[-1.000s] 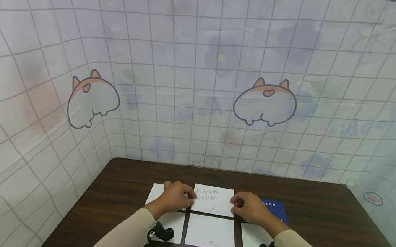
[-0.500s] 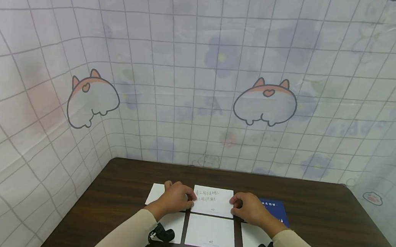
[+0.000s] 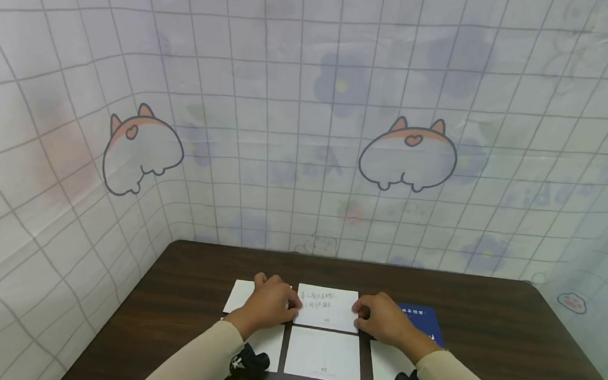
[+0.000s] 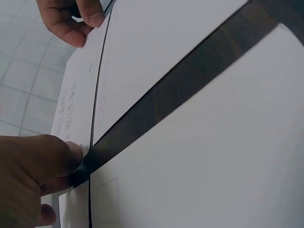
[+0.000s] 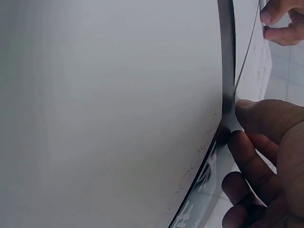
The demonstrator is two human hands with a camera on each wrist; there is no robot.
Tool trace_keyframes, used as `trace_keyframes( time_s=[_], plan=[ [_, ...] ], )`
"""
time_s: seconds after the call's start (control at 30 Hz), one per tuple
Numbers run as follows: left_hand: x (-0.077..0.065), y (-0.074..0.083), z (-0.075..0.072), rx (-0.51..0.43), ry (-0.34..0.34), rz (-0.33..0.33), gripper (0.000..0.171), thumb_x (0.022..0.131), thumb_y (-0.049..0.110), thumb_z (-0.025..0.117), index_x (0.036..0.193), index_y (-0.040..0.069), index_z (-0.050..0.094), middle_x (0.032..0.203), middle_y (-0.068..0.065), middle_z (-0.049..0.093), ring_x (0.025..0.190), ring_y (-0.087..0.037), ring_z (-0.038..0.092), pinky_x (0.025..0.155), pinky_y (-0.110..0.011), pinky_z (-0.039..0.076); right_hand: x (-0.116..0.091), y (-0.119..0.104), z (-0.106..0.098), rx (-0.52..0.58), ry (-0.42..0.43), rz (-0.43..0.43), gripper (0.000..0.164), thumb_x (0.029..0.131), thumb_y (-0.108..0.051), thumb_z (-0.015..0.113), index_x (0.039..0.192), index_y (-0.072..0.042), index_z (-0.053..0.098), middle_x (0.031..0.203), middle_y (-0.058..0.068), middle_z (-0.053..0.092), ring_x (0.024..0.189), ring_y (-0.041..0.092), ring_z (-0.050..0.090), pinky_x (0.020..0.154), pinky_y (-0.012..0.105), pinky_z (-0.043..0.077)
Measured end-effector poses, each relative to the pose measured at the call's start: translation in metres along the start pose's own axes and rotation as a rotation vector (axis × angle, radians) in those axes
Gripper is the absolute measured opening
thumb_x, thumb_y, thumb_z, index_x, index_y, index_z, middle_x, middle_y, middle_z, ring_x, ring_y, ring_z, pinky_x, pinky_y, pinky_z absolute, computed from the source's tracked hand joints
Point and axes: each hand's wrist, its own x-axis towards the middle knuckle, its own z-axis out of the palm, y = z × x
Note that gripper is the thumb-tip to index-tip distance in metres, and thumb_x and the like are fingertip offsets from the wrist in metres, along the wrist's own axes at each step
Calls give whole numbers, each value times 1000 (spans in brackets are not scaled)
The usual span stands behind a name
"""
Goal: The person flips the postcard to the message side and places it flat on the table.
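A white card with handwritten lines (image 3: 322,315) lies in the middle of the far row on the dark table. My left hand (image 3: 268,303) pinches its left edge between thumb and fingers; my right hand (image 3: 382,320) does likewise at the right edge. Directly below lies a blank-faced white card (image 3: 323,353), a thin dark line between the two. In the left wrist view, my left thumb (image 4: 66,154) sits at the written card's near corner. The right wrist view shows my right thumb (image 5: 251,111) and forefinger at the opposite corner.
White cards lie at the far left (image 3: 238,294), near left (image 3: 271,344) and near right (image 3: 384,363), partly under my arms. A blue card with white print (image 3: 424,322) is at the far right. Behind the table (image 3: 510,346) hangs a grid-patterned cloth (image 3: 298,125).
The written card has slid slightly toward me, closer to the card below it, with both hands keeping hold of its edges. The other cards stay where they were.
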Motion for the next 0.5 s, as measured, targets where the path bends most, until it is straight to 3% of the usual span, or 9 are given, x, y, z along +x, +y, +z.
trace_keyframes(
  time_s=[0.2,0.5],
  plan=[
    [1,2,-2,64,-13,-2,4,84,28,83,84,32,83,83,23,66,94,-13,52,90,-56,24,-1,-4,-2,-64,-2,15,15,82,-12,85,94,-18,76,81,-13,63,90,12,53,81,39,49],
    [3,2,-3,60,-40,-5,6,86,28,82,81,32,82,82,22,66,92,-13,52,91,-59,25,-3,-5,-3,-81,-32,-7,11,85,-13,83,94,-19,79,85,-13,66,97,15,56,88,43,49]
  ],
)
